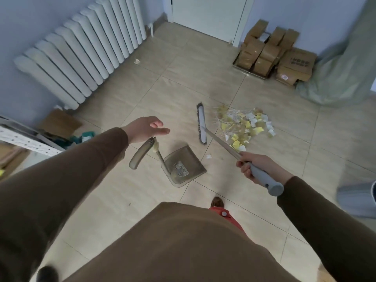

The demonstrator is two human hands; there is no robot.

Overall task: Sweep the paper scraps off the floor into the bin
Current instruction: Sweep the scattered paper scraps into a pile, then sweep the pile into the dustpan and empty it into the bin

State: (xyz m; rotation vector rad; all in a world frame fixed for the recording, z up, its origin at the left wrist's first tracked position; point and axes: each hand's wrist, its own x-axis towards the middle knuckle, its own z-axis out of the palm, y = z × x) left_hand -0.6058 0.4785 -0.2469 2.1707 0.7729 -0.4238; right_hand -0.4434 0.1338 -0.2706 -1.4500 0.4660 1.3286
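Hands — right (251, 166) round smooth grey broom grip (264, 180), left (145, 128) spread.

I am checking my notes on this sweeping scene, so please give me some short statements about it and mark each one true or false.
1. The right hand grips the grey handle of the broom. True.
2. The left hand is closed around the dustpan handle. False: the hand is open, just above the handle.
3. The paper scraps lie in a heap on the floor beside the broom head. True.
4. The dustpan is already full of scraps. False: the pan holds no scraps; only a label shows inside.
5. The cardboard boxes stand under the radiator. False: they stand by the far wall, near the door.
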